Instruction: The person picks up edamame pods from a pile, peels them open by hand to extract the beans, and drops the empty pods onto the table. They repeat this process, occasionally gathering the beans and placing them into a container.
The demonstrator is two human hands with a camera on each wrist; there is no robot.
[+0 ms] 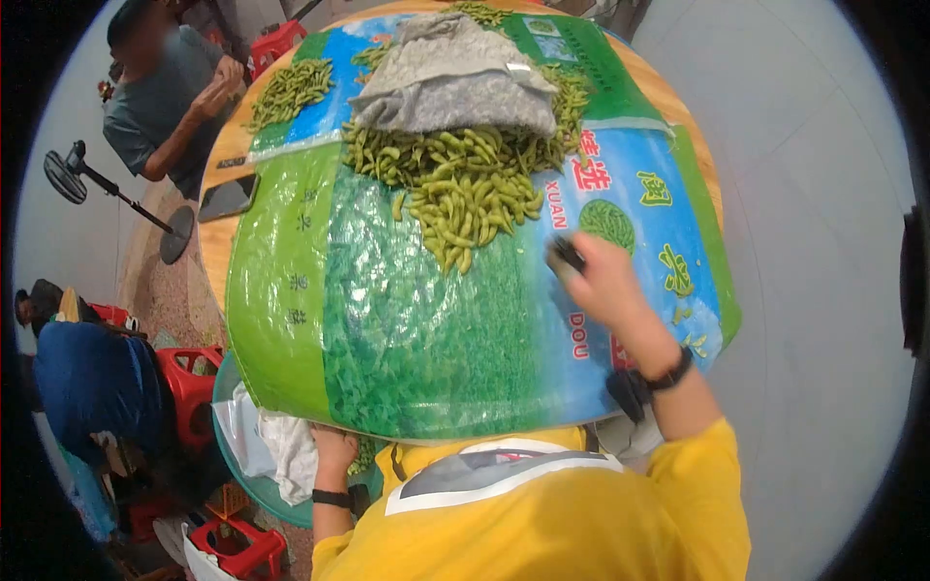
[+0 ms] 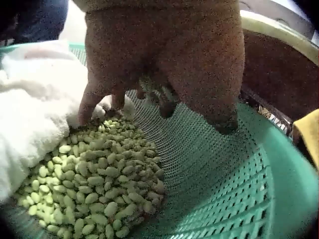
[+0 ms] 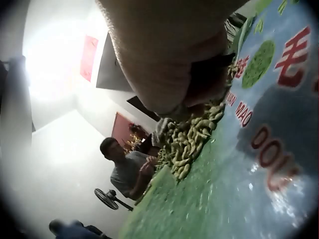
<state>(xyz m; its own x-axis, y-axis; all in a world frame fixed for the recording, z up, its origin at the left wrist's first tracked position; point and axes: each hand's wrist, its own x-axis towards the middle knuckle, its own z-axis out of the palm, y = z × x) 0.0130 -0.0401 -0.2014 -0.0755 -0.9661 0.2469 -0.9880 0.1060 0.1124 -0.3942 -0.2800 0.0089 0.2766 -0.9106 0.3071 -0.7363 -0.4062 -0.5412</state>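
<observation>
Here, our right hand (image 1: 608,276) curls round a small black object (image 1: 565,256), right of the piled pods (image 1: 475,208); our left hand (image 2: 164,55), fingers apart, hold unclear, hangs above shelled beans (image 2: 99,184) beside white cloth (image 2: 30,124) in the green basket (image 2: 214,169).

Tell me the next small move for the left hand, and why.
Probably raise the left hand to the piled pods: it hangs over shelled beans in the green basket, fingers apart, while the right hand grips a dark object.
</observation>
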